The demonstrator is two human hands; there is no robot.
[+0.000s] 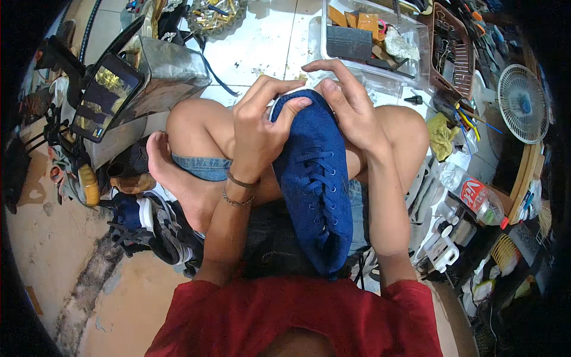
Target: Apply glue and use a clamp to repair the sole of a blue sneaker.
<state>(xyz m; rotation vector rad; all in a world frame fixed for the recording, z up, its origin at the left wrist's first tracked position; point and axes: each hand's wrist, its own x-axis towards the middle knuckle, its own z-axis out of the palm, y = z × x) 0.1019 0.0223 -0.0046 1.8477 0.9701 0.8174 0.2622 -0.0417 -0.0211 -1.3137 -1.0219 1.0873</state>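
A navy blue knit lace-up shoe [315, 184] lies lengthwise between my bare legs, its toe away from me and its heel toward my red shirt. My left hand [260, 116] grips the toe from the left, thumb on the upper and fingers curled at the pale sole edge. My right hand [351, 116] holds the same toe from the right, its thumb at the front edge and its index finger arched above. What lies under the fingertips is partly hidden.
Around me are a clear bin [326, 41] of scraps, a brown basket [443, 71], a white fan [523, 104], a plastic bottle [473, 193], tools [467, 122], a metal box [172, 68] at left and several shoes [148, 226] by my left foot.
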